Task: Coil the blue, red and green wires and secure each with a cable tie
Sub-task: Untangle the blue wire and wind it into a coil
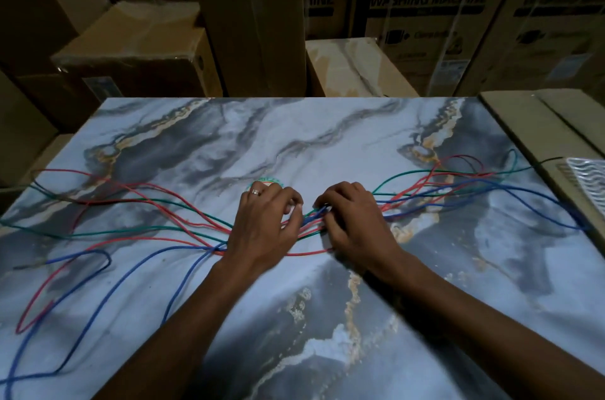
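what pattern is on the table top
A marble pattern: pale blue-white with grey veins and tan streaks, shown in the head view.

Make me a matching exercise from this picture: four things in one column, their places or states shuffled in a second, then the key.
Things
1. left hand
2. blue wire
3. white ridged tray
4. washing machine boxes

Places or states
A. stacked behind the table
B. wears a ring
C. at the right edge, on cardboard
D. loops toward the near left corner

Pairs: 1-B, 2-D, 3-C, 4-A
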`<action>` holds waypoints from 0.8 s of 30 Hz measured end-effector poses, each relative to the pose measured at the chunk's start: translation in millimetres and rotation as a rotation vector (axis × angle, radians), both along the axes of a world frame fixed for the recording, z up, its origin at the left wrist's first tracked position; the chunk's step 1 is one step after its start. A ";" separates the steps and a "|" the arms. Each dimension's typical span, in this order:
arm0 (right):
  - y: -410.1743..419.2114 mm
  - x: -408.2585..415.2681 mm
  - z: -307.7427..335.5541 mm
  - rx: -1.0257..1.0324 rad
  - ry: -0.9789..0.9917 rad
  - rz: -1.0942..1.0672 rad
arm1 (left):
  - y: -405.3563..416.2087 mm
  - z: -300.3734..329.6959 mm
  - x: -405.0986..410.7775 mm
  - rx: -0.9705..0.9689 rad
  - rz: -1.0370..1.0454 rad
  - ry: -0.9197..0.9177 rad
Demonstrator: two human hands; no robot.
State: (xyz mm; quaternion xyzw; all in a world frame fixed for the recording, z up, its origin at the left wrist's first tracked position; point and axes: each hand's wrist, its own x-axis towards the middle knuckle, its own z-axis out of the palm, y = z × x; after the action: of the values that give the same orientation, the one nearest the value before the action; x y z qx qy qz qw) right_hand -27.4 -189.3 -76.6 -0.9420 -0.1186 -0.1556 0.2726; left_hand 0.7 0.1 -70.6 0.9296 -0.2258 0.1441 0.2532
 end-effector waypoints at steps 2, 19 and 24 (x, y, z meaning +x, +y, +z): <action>0.0 -1.1 -2.3 -0.065 -0.034 0.014 | -1.8 -0.3 -1.3 0.008 0.000 -0.023; 0.3 -10.7 -0.4 -0.178 -0.147 -0.003 | 2.8 -1.9 -14.3 -0.006 -0.020 -0.092; 3.7 -17.9 1.3 -0.149 -0.176 -0.043 | 8.0 2.4 -18.5 -0.041 -0.068 -0.049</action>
State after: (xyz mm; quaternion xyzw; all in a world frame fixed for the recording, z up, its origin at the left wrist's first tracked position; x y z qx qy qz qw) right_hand -45.2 -185.6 -75.2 -0.9447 -0.1331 -0.2344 0.1868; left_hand -17.8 8.1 -68.2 0.9121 -0.2604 0.1629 0.2715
